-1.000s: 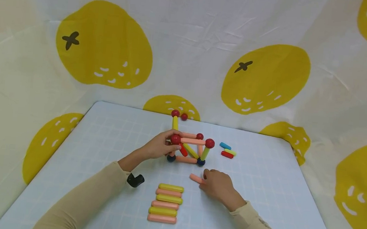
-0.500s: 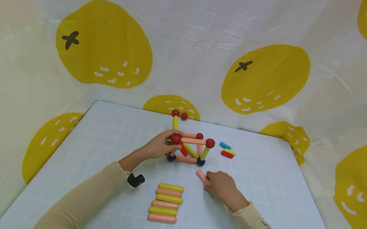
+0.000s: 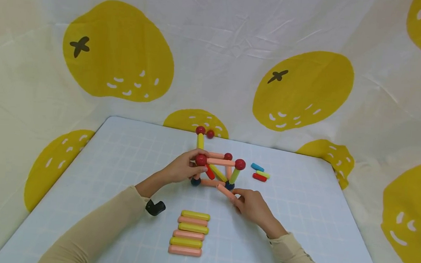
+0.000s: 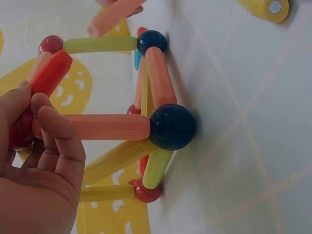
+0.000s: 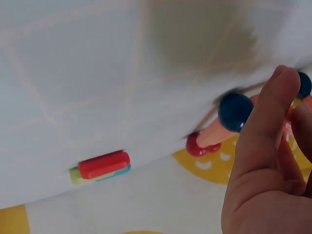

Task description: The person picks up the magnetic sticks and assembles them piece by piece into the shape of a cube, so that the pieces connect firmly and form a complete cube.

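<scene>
A stick-and-ball frame of magnetic building sticks [image 3: 221, 162] stands at the back middle of the table, with red balls on top and dark blue balls [image 4: 173, 126] at its foot. At its front left corner my left hand [image 3: 184, 167] grips the upper red ball [image 3: 201, 160]; its fingers curl beside a red stick [image 4: 51, 73] that slants off that ball. My right hand [image 3: 252, 207] pinches one end of a pink magnetic stick [image 3: 225, 191], tilted, its free end near the frame's lower front edge. In the right wrist view the fingers [image 5: 273, 112] mostly hide that stick.
Several yellow and pink sticks [image 3: 189, 228] lie in a row at the front. Short blue, lime and red sticks [image 3: 259, 177] lie to the right of the frame. A loose red ball [image 3: 210, 134] sits near the back edge. A black curved piece [image 3: 155, 207] lies by the left sleeve.
My right hand has raised the pink stick from the table and brought it up and left to the frame's lower front edge. My left hand has stayed on the frame.
</scene>
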### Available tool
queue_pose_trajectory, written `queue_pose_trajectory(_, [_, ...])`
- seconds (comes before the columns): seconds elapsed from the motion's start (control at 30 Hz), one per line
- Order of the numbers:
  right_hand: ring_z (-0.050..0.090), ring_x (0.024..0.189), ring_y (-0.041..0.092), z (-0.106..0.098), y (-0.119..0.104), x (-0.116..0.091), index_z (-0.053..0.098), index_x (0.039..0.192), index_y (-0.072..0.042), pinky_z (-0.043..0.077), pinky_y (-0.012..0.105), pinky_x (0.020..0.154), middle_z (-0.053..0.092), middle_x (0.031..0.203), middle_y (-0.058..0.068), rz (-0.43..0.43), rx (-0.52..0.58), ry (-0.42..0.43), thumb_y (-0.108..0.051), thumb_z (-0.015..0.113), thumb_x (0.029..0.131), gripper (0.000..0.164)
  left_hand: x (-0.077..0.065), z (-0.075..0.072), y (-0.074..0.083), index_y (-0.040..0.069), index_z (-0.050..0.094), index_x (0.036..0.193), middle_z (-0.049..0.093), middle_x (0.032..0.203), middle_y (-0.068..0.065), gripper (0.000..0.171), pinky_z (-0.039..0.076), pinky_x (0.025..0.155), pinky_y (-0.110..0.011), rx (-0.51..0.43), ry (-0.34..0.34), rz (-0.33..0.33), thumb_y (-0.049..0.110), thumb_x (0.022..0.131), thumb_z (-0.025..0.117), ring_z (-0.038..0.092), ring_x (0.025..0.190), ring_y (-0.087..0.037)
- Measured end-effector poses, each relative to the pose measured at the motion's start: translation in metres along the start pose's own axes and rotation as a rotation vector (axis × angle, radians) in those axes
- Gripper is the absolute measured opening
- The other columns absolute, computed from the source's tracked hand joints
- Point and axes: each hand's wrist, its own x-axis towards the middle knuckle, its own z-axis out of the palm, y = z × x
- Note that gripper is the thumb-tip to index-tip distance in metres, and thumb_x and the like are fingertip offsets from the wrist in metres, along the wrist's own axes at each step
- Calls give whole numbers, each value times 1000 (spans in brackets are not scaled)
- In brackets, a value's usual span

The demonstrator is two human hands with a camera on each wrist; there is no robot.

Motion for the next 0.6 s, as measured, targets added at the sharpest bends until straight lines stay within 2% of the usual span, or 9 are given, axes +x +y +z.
queue_pose_trajectory(0.2, [53, 57, 11, -1, -11, 1, 72, 110, -16, 40, 23, 55, 61, 63, -5, 32, 64, 2, -22, 72, 96, 16, -1, 0, -1, 16, 49, 146, 64, 119, -13, 52, 56, 72, -32, -30, 5, 12, 22, 99, 69, 65, 83, -36])
queue_pose_trajectory(0.3, [53, 58, 11, -1, -16, 1, 72, 114, -15, 39, 23, 55, 62, 64, -4, 36, 98, 7, -23, 72, 96, 20, -1, 0, -1, 19, 51, 144, 66, 112, -16, 50, 52, 68, -30, -3, 6, 20, 26, 99, 69, 64, 80, -42])
queue_pose_trajectory(0.43, [54, 58, 12, -1, -20, 3, 71, 118, -13, 41, 24, 55, 63, 66, -1, 33, 102, 11, -23, 72, 96, 25, 0, 0, -1, 24, 53, 141, 67, 106, -11, 46, 48, 65, -29, 14, 12, 26, 28, 98, 70, 63, 78, -47])
queue_pose_trajectory(0.6, [53, 57, 13, 1, -19, 7, 71, 118, -13, 42, 25, 54, 63, 66, -1, 34, 87, 47, -25, 73, 95, 26, 0, 1, -1, 19, 53, 142, 66, 105, -9, 49, 49, 64, -29, 10, 20, 32, 27, 97, 71, 63, 77, -46])
